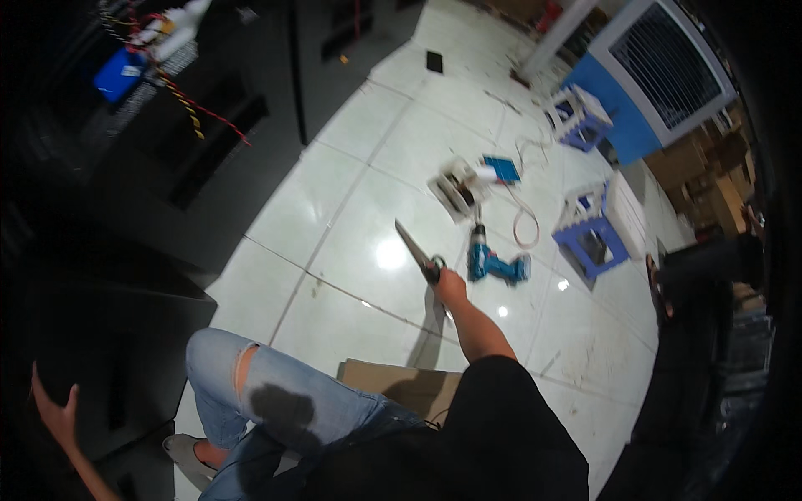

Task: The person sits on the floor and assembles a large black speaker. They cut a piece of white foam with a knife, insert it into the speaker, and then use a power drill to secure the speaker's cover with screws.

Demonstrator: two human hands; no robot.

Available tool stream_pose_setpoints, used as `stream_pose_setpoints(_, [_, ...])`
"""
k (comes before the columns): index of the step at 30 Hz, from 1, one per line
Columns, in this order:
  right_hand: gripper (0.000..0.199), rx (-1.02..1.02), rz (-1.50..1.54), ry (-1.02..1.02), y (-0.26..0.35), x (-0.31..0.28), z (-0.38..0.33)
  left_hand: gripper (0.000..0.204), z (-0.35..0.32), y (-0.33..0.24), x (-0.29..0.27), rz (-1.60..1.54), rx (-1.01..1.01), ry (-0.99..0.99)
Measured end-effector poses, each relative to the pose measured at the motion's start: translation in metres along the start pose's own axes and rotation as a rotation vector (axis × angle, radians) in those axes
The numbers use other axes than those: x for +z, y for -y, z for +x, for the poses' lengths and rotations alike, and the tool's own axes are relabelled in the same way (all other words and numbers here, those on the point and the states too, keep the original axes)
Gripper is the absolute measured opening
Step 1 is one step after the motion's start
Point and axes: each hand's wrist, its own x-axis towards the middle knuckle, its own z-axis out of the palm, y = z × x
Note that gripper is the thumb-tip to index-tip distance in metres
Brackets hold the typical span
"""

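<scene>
My right hand [451, 288] is closed round the dark handles of a pair of scissors [412, 245]. Their long blades look shut and point up and left, above the tiled floor. Just right of them lies a teal and black cordless drill [494, 257]. At the far left my left hand [55, 411] has its thumb and fingers apart with nothing in them. It is beside a black cabinet [125, 334]; whether it touches the surface I cannot tell.
Black cabinets [225, 108] line the left, with loose red and yellow wires [188, 108] and a blue box [119, 75]. Two folding stools [597, 225] and a blue-grey air cooler [643, 79] stand right. Cardboard [401, 386] lies by my legs. Another person's dark-clothed leg [702, 267] shows right.
</scene>
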Motion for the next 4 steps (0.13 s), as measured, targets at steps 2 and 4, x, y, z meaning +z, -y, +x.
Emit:
stream_pose_setpoints(2, [0.02, -0.113, -0.051, 0.063, 0.011, -0.011, 0.011, 0.097, 0.011, -0.027, -0.023, -0.132, -0.097, 0.041])
stream_pose_setpoints(4, [0.023, -0.2, -0.122, 0.17, 0.031, -0.023, 0.033, 0.102, 0.014, -0.047, -0.046, -0.168, -0.223, 0.088])
